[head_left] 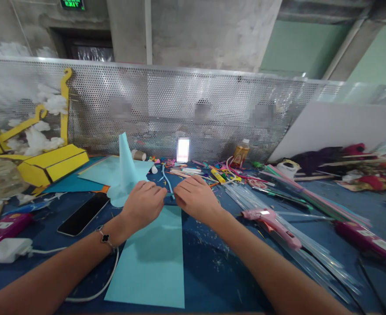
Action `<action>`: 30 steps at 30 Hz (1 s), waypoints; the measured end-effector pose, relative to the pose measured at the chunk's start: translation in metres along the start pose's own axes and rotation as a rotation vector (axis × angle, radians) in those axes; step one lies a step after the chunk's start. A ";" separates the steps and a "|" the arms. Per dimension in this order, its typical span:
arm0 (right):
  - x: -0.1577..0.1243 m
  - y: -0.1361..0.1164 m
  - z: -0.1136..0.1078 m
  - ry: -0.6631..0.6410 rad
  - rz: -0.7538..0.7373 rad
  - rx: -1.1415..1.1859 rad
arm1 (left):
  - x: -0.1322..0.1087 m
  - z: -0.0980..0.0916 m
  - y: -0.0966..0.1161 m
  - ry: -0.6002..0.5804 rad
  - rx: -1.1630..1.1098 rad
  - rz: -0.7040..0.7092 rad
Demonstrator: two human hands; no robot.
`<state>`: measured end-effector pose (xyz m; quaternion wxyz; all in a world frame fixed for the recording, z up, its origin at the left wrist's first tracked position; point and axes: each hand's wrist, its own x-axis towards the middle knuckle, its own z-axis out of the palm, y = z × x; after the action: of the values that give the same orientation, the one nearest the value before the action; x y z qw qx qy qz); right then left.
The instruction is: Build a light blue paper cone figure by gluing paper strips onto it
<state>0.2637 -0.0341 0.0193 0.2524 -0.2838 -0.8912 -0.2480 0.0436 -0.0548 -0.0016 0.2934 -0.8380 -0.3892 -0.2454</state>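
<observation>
My left hand and my right hand are close together in the middle, fingers curled into pinches. Whatever sits between the fingertips is too small and hidden to make out. Just behind the gap, a narrow light blue strip curves down toward the fingertips; whether they touch it I cannot tell. Beneath the hands lies a light blue paper sheet, its far end partly covered by my left hand. A light blue paper cone with a wavy-edged base stands upright beside my left hand.
On the left are a black phone, a white charger with its cable and a yellow structure. A pink glue gun rests on clear glue sticks at right. Markers, a bottle and a lit phone stand behind.
</observation>
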 end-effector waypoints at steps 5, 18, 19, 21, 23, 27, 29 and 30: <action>0.001 -0.002 0.001 0.022 -0.017 -0.003 | 0.001 -0.001 -0.003 -0.082 -0.051 0.023; -0.016 0.050 -0.015 0.199 0.521 0.375 | -0.008 0.015 -0.032 -0.088 -0.445 -0.355; -0.016 0.052 -0.013 0.214 0.578 0.433 | -0.009 0.018 -0.030 -0.087 -0.475 -0.374; -0.015 0.049 -0.006 0.214 0.667 0.571 | -0.010 0.023 -0.024 -0.095 -0.568 -0.400; -0.012 0.041 0.003 0.185 0.719 0.711 | -0.009 0.027 -0.016 -0.124 -0.816 -0.439; -0.008 0.019 0.021 0.102 0.739 0.936 | -0.006 0.030 -0.005 -0.189 -1.479 -0.495; -0.007 0.009 0.025 0.055 0.724 1.011 | -0.005 0.030 -0.004 -0.178 -1.574 -0.517; -0.007 0.005 0.025 0.034 0.714 1.034 | -0.005 0.029 -0.004 -0.167 -1.585 -0.534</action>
<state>0.2649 -0.0187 -0.0019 0.4385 -0.4013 -0.7420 0.3102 0.0430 -0.0357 -0.0248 -0.4798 -0.6912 -0.3074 -0.4444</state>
